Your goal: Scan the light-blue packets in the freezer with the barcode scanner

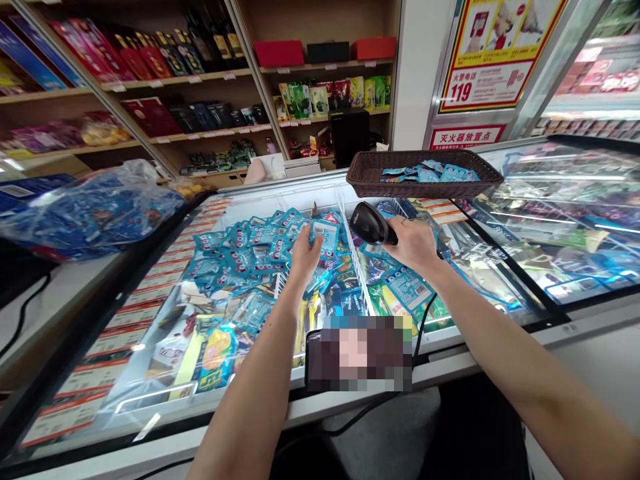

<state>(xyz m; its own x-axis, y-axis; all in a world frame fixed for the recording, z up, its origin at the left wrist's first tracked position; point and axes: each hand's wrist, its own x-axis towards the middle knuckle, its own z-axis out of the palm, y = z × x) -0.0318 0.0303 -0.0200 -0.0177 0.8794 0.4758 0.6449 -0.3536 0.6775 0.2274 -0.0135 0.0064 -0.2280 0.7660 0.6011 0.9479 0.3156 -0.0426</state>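
My left hand grips a small blue packet, its printed barcode side facing up. Around it, a loose pile of similar blue packets lies spread over the glass top of a chest freezer. In my right hand is a black handheld barcode scanner, its head turned left towards the packet. The scanner's cable hangs below my right wrist. Another blue packet rests under my right forearm. A phone-like device with a blurred-out screen is at the freezer's near edge.
A brown wicker basket holding several blue packets stands at the freezer's far side. To the left sits a clear plastic bag of blue packs. Stocked shelves line the back, and a sign hangs on the right.
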